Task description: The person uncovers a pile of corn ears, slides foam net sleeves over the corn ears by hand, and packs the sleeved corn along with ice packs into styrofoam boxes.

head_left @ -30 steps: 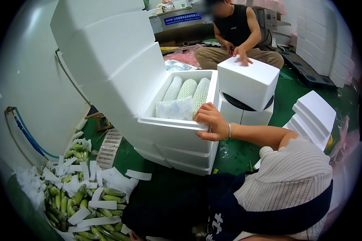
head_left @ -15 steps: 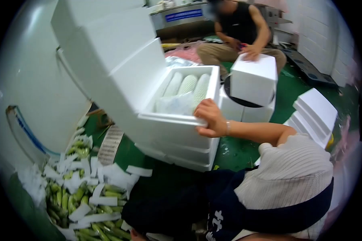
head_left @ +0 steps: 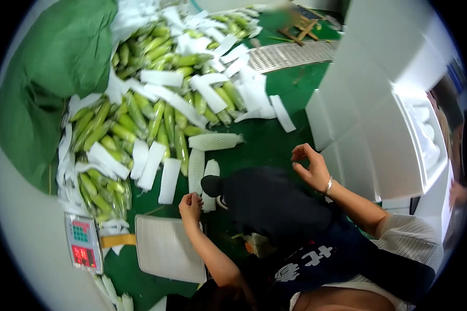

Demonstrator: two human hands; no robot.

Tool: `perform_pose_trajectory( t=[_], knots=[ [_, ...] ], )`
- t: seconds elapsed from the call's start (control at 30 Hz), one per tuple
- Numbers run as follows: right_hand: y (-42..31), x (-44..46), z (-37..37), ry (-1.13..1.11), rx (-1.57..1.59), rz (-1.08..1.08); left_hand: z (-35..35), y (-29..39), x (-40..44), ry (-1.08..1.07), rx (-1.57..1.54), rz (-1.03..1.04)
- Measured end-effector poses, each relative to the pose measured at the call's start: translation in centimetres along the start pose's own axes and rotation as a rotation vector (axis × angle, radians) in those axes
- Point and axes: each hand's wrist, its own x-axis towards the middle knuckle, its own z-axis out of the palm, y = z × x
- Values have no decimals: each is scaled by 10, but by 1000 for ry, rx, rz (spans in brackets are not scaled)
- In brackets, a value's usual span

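Note:
My left hand (head_left: 192,206) has its fingers pinched together at the lower end of a long vegetable in a white foam net (head_left: 196,170). Close beside it on the floor lies a second net-wrapped piece (head_left: 210,181), and a third net-wrapped piece (head_left: 215,141) rests crosswise above them. My right hand (head_left: 314,168) hovers over the green floor with curled fingers apart from the thumb, holding nothing. Left of the netted pieces spreads a pile of long green vegetables in clear plastic (head_left: 163,122), looking like corn ears. White foam sleeves (head_left: 169,181) lie scattered over it.
A tall white foam box (head_left: 366,140) stands to my right, with white-wrapped contents showing. At lower left are a scale display (head_left: 84,243) and its platform (head_left: 166,249). A green sheet (head_left: 52,88) covers the upper left. A metal floor grate (head_left: 293,56) lies beyond. Another person's hand (head_left: 458,194) shows at far right.
My view has swung left and down from the foam box to the vegetable pile. My right hand has let go of the box rim. My left hand has come into fuller view beside the netted pieces.

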Motion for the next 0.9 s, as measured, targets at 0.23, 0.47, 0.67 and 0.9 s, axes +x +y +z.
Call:
perform_pose_trajectory(
  t=[0.23,0.47,0.67,0.9],
  knots=[
    [76,55,111,-329,93,80,-6,-40,-16,110,49,-77],
    [92,72,201,-652,119,18,-24,-73,-49,217,3,-142],
    [89,144,250,-432,-388,-352,-41,-70,-72,360,299,-221],
    [138,187,285,-653,-832,-254,-51,53,-165,665,322,140]
  ],
)
